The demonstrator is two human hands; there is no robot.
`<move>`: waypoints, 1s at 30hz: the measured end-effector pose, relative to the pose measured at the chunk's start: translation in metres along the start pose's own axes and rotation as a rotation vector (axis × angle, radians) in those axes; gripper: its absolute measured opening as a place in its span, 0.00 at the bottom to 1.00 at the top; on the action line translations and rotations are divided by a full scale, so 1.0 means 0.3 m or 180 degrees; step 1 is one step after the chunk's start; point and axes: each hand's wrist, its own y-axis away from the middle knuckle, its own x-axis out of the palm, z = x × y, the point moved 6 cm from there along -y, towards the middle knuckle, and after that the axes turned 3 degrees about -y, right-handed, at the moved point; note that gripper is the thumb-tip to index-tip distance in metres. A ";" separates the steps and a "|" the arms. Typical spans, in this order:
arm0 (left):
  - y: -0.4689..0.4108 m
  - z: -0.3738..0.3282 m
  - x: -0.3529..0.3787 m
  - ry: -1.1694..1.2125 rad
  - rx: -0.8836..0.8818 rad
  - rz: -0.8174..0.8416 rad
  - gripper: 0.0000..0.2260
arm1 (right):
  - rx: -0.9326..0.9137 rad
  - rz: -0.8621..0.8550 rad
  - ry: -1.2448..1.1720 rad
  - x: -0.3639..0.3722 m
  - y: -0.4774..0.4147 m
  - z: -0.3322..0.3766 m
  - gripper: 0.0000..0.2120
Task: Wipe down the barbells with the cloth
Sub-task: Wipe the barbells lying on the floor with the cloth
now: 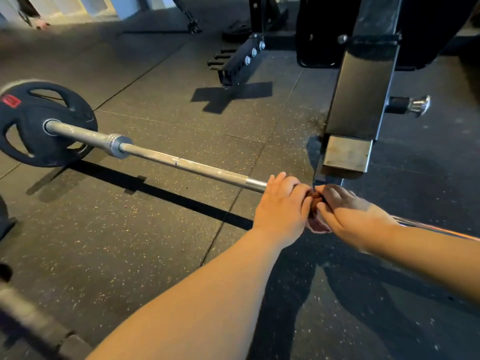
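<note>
The barbell (181, 163) lies across the rubber floor; at its mid-shaft a soft reddish cloth (315, 203) is clamped by the left hand (281, 203) and right hand (345, 211) together. The steel is judged rigid, heavy, best gripped through the wrapped cloth.

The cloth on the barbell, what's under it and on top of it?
Both hands, left hand and right hand, press on the cloth. Under it runs the barbell; that stretch of shaft is covered.
</note>
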 end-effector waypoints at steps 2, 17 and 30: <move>0.000 0.110 -0.048 -0.0034 -0.0446 -0.0196 0.13 | -0.0038 -0.0046 0.0080 0.005 -0.005 0.016 0.27; -0.050 0.309 -0.061 0.0040 -0.1488 -0.0731 0.12 | -0.0282 -0.0598 -0.0239 0.047 -0.176 0.144 0.28; -0.041 0.363 -0.029 -0.0196 -0.0816 -0.0787 0.10 | -0.0712 -0.0262 0.0131 0.035 -0.235 0.197 0.32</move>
